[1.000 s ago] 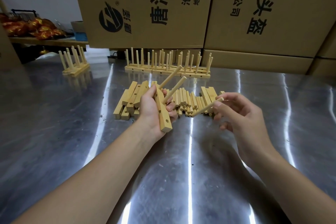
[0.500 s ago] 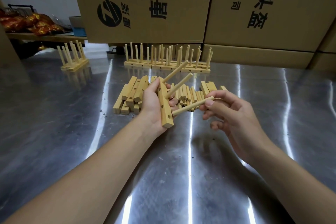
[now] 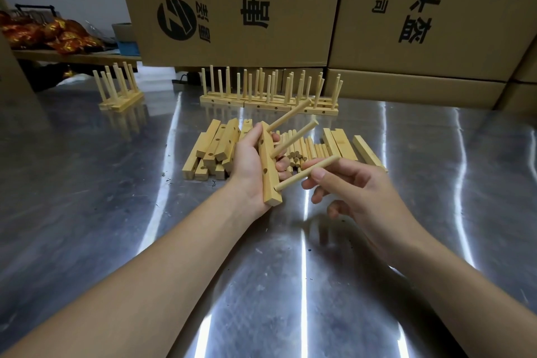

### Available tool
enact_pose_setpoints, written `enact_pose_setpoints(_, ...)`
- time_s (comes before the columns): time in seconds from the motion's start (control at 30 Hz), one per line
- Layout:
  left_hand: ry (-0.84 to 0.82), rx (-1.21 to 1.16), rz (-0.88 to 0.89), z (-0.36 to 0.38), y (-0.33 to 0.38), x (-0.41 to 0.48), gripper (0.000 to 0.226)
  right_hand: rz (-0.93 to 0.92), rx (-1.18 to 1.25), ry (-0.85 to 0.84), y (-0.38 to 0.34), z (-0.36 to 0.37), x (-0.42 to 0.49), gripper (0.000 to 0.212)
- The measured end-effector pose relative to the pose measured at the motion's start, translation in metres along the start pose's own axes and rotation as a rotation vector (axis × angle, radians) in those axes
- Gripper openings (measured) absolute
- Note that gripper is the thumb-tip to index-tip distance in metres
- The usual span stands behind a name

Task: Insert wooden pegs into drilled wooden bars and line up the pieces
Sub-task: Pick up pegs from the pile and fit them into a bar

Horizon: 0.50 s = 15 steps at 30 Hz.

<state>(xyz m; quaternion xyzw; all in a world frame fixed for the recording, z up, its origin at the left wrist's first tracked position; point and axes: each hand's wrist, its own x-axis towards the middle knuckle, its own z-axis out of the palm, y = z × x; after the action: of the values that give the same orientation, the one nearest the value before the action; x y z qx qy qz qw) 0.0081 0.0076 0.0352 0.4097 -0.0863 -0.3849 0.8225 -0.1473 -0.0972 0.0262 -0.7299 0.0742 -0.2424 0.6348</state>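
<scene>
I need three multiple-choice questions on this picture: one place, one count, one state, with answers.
1. Where do the finished bars stand? A. before the cardboard boxes B. on a shelf C. under the right arm
2. How many pegs does the right hand pinch? A. one B. two C. four
3. What does the left hand do? A. lies flat B. grips a bar C. holds nothing
Answers: 1A, they stand by the boxes; 2A, one peg at the bar's near end; 3B, the hand curls round it.

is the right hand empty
No, the right hand pinches a round wooden peg whose end meets the drilled wooden bar held by the left hand.
</scene>
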Motion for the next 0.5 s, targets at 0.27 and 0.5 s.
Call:
enact_pose_setpoints(0.27,0.013,-0.046,-0.012,0.0003,0.0024,-0.0011,0.038,0.045,0.04,-0.01,-0.0032,0.0013,-0.0001,0.026)
enact_pose_setpoints(0.5,0.009,-0.025,-0.004,-0.0012,0.0017,-0.0009,0.038,-0.139,-0.308,-0.042,-0.0026,0.0034,-0.0023,0.015)
